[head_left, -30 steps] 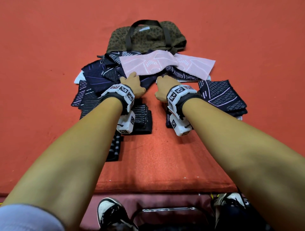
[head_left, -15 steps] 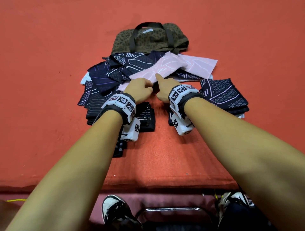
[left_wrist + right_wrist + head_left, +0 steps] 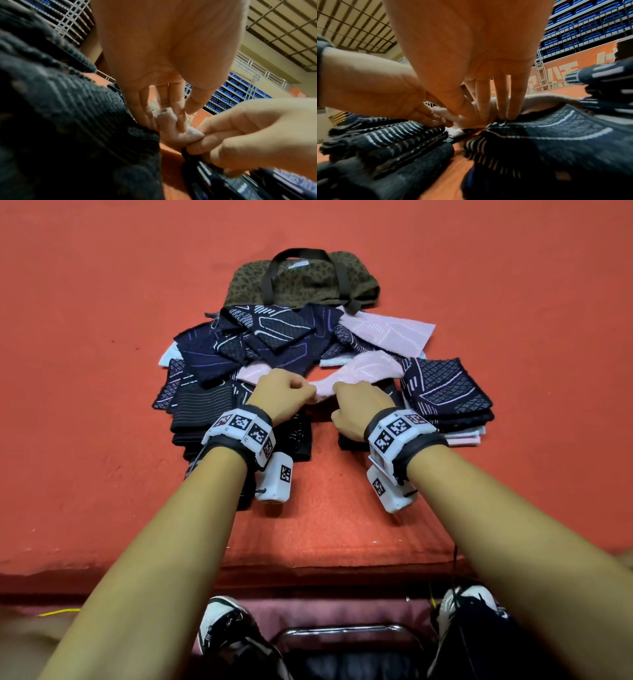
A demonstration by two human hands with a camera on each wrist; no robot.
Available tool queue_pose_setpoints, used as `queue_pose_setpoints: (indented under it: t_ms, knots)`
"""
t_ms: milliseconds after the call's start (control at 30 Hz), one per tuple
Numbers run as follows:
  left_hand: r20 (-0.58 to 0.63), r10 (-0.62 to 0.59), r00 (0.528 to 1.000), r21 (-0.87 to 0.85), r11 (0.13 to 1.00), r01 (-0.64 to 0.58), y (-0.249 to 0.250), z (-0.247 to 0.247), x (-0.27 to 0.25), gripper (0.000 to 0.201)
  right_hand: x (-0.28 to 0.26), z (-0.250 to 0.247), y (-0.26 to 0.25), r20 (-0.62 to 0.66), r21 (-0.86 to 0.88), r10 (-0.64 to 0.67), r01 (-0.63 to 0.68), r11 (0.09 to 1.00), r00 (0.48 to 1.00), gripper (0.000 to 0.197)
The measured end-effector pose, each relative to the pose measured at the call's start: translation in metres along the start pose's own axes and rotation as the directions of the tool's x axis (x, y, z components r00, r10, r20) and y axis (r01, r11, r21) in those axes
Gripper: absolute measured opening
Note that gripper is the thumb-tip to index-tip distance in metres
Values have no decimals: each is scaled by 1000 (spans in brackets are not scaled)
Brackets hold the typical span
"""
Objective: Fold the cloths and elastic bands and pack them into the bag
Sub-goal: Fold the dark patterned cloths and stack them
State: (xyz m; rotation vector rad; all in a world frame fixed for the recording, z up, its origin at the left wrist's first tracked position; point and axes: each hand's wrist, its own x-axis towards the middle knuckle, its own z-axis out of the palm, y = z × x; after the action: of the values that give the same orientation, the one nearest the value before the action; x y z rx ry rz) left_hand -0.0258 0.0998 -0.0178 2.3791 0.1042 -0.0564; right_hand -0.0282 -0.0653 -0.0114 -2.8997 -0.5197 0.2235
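Red felt surface [image 3: 102,371], blue stadium seats [image 3: 583,27] behind. Leopard-print olive bag [image 3: 308,282] beyond navy patterned cloth heap [image 3: 260,344]. Both hands' fingers [image 3: 181,121] pinch pink knit cloth [image 3: 359,371].

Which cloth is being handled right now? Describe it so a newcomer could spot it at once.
Start at the leopard-print bag at the far end of the red mat, then come down past the heap of dark patterned cloths. The pink cloth lies at the heap's near edge, pinched by the left hand and right hand; the other pink piece lies untouched near the bag.
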Motion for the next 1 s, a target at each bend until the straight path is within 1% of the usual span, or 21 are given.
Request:
queue_pose_setpoints:
  t_ms: [100, 200, 333, 400, 467, 533, 633, 733, 800, 867, 933, 1000]
  knots:
    - [7, 39, 999, -39, 999, -38, -4, 3, -10, 15, -16, 3, -1, -22, 15, 1, -1, 1000, 1000, 35]
    - [-12, 66, 998, -127, 990, -67, -5, 5, -16, 12, -31, 0, -5, -46, 30, -6, 8, 1000, 999, 33]
    - [-116, 49, 992, -200, 977, -72, -6, 7, -20, 8, -47, -1, -13, -66, -2, -16, 16, 1000, 998, 29]
    - [-112, 46, 993, -211, 975, -69, -7, 8, -24, 13, -52, 3, -15, -61, -37, -17, 15, 999, 998, 27]
    - [-81, 55, 995, -217, 974, -72, -9, 9, -28, 25, -54, 6, -15, -56, -62, -8, 4, 998, 998, 27]
    - [-61, 51, 997, -221, 973, -63, -8, 11, -33, 34, -54, 8, -10, -60, -81, 2, -7, 997, 998, 30]
    - [-48, 25, 999, -258, 965, -37, -6, 16, -36, 40, -51, 12, 2, -100, -100, 3, -13, 995, 995, 39]
    - [-36, 21, 999, -266, 964, -29, -6, 19, -37, 43, -45, 14, 9, -186, -131, 12, -37, 991, 982, 37]
    - [-23, 17, 1000, -271, 962, -22, -5, 20, -38, 45, -43, 14, 11, -211, -150, 6, -38, 988, 978, 32]
    - [-11, 4, 1000, -257, 966, -6, -4, 21, -37, 46, -42, 11, 11, -223, -166, -7, -31, 986, 975, 27]
    - [-16, 0, 1000, -220, 976, -4, -6, 23, -36, 42, -43, 10, 9, -224, -182, -29, -13, 983, 974, 26]
    - [-40, 5, 999, -181, 983, -12, -10, 26, -33, 37, -43, 10, 6, -172, -186, -46, 13, 982, 984, 27]
